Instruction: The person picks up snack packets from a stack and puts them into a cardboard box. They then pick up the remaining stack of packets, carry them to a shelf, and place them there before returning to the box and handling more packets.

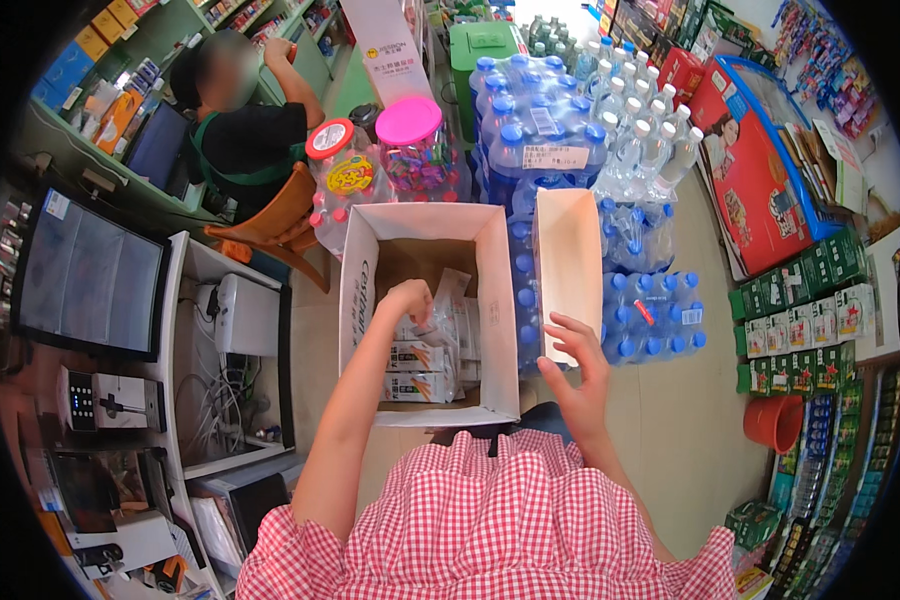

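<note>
Before me stands an open white cardboard box with printing on its side. Several flat plastic snack packets lie inside, some with an orange stick picture. My left hand reaches into the box with bent fingers, just above a clear-and-white packet; whether it grips one is hidden. Right of the box, a narrow, pale, shallow carton rests on shrink-wrapped bottles, and nothing shows inside it. My right hand is at its near end, fingers spread, thumb beside the rim; contact is unclear.
Shrink-wrapped water bottles stand to the right, with taller stacks behind. Candy jars rise beyond the box. A person sits by a wooden chair back. A cabinet with cables is left, a red freezer right.
</note>
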Tool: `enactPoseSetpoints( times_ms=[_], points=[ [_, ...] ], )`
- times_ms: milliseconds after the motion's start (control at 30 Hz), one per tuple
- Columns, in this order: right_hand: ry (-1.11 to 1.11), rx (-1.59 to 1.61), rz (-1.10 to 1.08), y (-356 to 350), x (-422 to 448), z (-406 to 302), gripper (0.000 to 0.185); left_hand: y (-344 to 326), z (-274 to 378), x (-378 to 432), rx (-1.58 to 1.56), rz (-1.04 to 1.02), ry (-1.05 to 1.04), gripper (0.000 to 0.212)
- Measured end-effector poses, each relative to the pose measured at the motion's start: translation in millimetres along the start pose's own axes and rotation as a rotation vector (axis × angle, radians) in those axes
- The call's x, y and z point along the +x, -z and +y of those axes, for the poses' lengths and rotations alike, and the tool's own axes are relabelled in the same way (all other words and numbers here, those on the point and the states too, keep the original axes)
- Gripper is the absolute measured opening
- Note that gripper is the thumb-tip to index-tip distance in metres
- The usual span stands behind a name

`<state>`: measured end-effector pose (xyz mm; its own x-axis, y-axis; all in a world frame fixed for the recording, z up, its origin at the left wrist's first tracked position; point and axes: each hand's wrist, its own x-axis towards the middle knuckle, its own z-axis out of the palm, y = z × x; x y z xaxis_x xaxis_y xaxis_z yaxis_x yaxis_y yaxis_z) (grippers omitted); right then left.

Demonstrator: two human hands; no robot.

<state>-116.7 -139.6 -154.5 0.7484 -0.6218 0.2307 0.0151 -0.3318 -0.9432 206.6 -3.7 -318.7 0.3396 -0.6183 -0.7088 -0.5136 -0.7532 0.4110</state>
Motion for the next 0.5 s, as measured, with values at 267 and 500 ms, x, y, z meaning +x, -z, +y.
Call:
enactPoseSetpoints(
  times_ms=[267, 500],
  points=[
    [-0.2, 0.244, -0.153, -16, 9, 6, 0.026, 25, 110, -200, -0.4, 0.512, -0.371, 0.017],
    [-0.435, 0.476, -0.305, -21, 27, -1, 0.043, 8, 147, -266, -0.525, 0.845, -0.733, 0.021]
  ],
)
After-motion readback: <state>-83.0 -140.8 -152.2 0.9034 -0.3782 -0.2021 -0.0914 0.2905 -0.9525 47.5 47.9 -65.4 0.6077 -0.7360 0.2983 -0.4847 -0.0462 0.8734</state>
